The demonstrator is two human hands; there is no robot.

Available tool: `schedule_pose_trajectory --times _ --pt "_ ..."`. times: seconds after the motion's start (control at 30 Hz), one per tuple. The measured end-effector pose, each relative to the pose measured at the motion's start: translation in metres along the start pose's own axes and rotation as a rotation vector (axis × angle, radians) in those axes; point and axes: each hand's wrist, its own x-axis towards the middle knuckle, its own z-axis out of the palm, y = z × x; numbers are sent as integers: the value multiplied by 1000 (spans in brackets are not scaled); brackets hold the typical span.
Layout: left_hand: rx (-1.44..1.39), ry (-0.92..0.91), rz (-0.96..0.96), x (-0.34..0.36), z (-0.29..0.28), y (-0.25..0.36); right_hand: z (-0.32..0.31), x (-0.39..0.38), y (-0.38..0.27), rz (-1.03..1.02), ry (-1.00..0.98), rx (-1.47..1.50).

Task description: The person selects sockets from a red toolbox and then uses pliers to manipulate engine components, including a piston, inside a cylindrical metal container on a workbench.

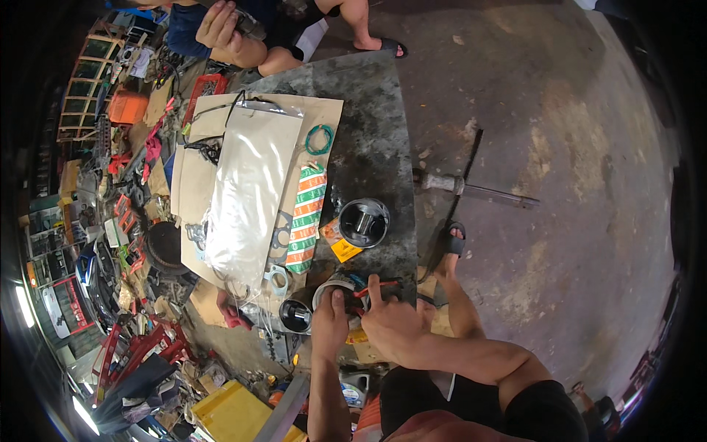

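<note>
My left hand point(330, 318) grips a silver round piston point(335, 284) at the table's near edge, thumb along its side. Just right of it, my right hand point(394, 325) is closed around red-handled pliers point(383, 286), its index finger stretched along them. The jaws of the pliers are hard to make out beside the piston. Left of my left hand stands a dark, hollow piston point(295, 315). Farther up the table, a larger piston point(364, 223) sits with its open side up and its pin showing, partly over an orange-yellow packet point(345, 249).
Cardboard point(330, 118), a clear plastic sleeve point(254, 177), a striped box point(306, 217) and green rings point(319, 139) lie on the dark metal table point(375, 110). Across it another person's hand point(219, 31) holds a dark part. A long-shafted tool point(479, 188) lies on the floor; clutter fills the left.
</note>
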Motion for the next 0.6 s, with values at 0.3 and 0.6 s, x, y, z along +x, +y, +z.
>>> schedule_pose_trajectory --times 0.3,0.6 --pt "-43 64 186 -54 -4 27 -13 0 -4 36 -85 10" --pt "-208 43 274 -52 5 22 -11 -2 1 41 -104 53"
